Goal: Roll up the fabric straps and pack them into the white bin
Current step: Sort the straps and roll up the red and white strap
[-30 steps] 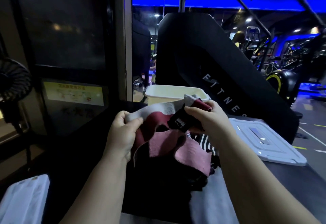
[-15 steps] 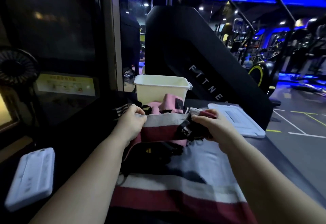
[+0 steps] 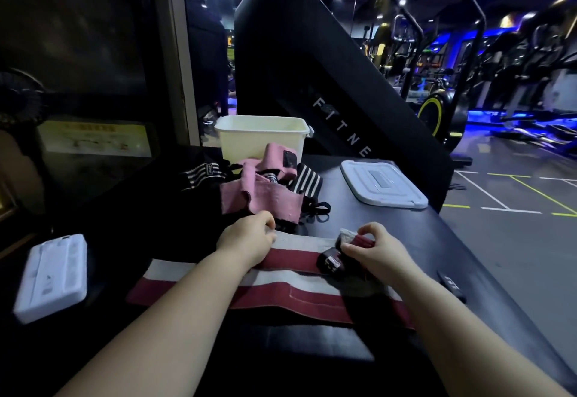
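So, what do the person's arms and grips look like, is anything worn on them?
The left forearm and the right forearm are bare as far as the frame shows; no sleeve is visible. The left grip and the right grip wear no gloves, and no ring, watch or wristband shows.

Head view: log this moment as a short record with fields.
strap in work: red-and-white strap, flat on the table, not yet rolled
left hand: grips the strap's far edge
right hand: pinches the strap's end by the black patch
waiting: pink straps and black-and-white straps heaped in front of the bin
white bin: upright, uncovered, inside hidden
lid: flat on the table, right of the bin
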`<state>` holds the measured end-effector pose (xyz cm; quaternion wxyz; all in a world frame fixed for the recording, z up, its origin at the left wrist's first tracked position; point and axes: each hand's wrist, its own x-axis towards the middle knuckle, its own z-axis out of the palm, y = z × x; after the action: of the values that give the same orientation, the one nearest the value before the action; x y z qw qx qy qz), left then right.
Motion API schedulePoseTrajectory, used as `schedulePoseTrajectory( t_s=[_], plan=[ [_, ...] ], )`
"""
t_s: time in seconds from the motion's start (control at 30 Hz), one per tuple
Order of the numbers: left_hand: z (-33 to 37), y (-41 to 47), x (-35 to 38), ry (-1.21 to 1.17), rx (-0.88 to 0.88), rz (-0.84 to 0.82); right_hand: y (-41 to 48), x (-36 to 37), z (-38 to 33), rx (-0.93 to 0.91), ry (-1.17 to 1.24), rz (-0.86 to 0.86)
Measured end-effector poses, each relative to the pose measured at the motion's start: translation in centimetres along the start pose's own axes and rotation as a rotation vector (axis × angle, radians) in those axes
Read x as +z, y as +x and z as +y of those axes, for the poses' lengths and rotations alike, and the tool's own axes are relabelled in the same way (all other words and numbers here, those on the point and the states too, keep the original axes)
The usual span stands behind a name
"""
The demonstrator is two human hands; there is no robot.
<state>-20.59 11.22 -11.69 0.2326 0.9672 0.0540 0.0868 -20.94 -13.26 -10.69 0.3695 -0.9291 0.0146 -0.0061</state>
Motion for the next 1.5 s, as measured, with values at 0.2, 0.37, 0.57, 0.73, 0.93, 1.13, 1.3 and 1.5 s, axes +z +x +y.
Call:
schedulePoseTrajectory(
  t_s=[0.2, 0.37, 0.57, 0.73, 0.93, 1.13, 1.3, 1.5],
  plan=[
    [0.2, -1.0, 0.0, -0.018, -0.026, -0.061, -0.8, 0.3, 1.0, -0.012, -0.034, 0.006],
    [-0.1, -2.1, 0.4, -0.037, -0.052, -0.079, -1.4, 0.5, 1.8, -0.042, -0.014, 0.009],
    [0.4, -3.0, -0.5, 0.161, 0.000, 0.040, -2.1, 0.1, 1.5, -0.077, -0.095, 0.006],
    [0.8, -3.6, -0.1, 0.337, 0.156, 0.206, -2.4, -0.1, 1.9, -0.098, -0.185, 0.047],
    [3.5, -4.5, 2.9, 0.058, 0.312, 0.005, -2.1, 0.0, 2.6, -0.367, -0.216, 0.065],
    [3.8, -4.2, 3.9, 0.023, 0.210, -0.227, -2.0, -0.1, 2.6, -0.505, -0.412, -0.064],
    [3.8, -3.9, 4.2, 0.099, 0.191, -0.232, -2.3, -0.6, 2.7, -0.460, -0.452, -0.092],
    [3.8, -3.8, 4.4, 0.040, 0.156, -0.146, -2.3, -1.0, 3.1, -0.352, -0.282, 0.183]
  ],
)
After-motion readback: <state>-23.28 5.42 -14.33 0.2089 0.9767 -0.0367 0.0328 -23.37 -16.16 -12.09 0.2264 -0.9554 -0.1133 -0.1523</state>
